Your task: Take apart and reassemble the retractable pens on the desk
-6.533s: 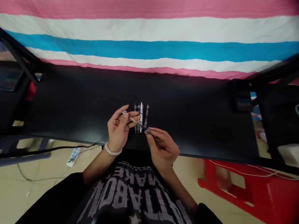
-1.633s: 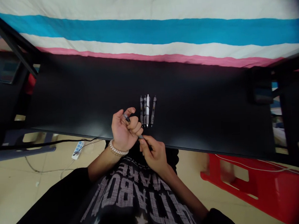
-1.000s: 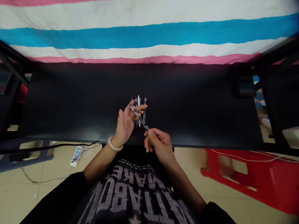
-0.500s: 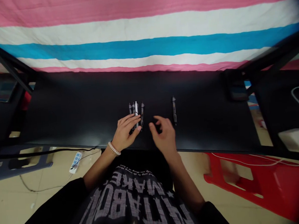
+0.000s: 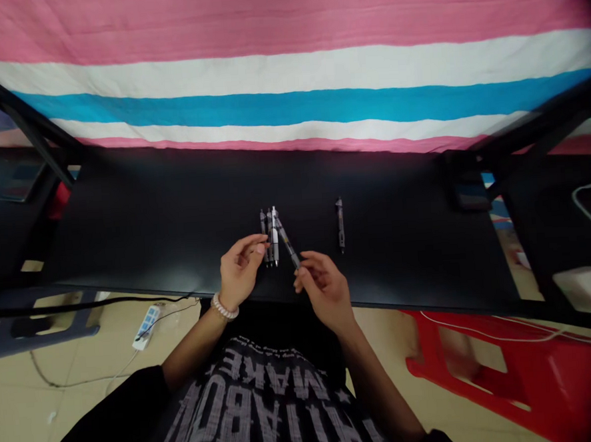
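Note:
My right hand (image 5: 324, 287) pinches the lower end of a dark pen (image 5: 287, 240), which slants up and left to the top of a white pen (image 5: 275, 235). The white pen lies beside two dark pens (image 5: 264, 226) on the black table. My left hand (image 5: 242, 267), with a beaded bracelet on its wrist, is just left of this group; its thumb and fingers are curled close together near the pens, and whether they grip anything is too small to tell. Another dark pen (image 5: 340, 225) lies apart on the right.
A striped cloth (image 5: 288, 108) hangs behind the black table (image 5: 174, 208). A dark object (image 5: 471, 187) lies at the table's right end. A red stool (image 5: 484, 363) and a power strip (image 5: 148, 325) are below the table.
My right hand has taken hold of the nearest dark pen and tilted its lower end to the right. My left hand has drawn back left off the grouped pens.

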{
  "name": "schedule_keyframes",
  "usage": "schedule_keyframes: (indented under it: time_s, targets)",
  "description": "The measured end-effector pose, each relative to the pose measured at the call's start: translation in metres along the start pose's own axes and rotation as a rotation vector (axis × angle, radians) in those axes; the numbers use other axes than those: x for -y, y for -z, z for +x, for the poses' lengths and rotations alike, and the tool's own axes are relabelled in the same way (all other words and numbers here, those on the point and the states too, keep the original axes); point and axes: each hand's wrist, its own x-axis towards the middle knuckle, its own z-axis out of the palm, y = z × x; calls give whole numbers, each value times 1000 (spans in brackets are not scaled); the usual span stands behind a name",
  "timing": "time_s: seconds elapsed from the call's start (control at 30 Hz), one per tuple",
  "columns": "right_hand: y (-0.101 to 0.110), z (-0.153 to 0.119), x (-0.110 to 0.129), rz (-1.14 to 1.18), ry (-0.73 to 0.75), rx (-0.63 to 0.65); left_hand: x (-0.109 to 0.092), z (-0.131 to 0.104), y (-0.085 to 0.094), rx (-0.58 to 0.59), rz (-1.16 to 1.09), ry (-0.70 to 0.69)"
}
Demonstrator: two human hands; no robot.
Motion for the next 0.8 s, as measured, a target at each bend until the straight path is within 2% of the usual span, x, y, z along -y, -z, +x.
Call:
schedule_keyframes:
  time_s: [0.1, 0.27, 0.33, 0.43, 0.5, 0.6, 0.73, 0.8]
  targets:
    - [-10, -20, 9, 163, -88, 166, -10, -2, -3, 2, -305, 215]
    - [-30, -36, 8, 243, -168, 195, -24, -3, -6, -16, -440, 233]
    - [-35, -37, 4, 124, -103, 145, -24, -4, -8, -48, -470, 230]
    - [-37, -36, 0, -141, 173, -83, -21, -6, -10, -134, -508, 225]
    - [-37, -33, -1, -202, 269, -177, -18, -7, -11, -199, -535, 221]
    - [-37, -30, -1, -139, 211, -178, -16, -9, -11, -248, -559, 221]
    - [-38, -28, 0, -126, 284, -222, -16, -11, -9, -271, -556, 212]
    - [-39, -28, 1, -94, 260, -223, -16, -13, -10, -273, -551, 209]
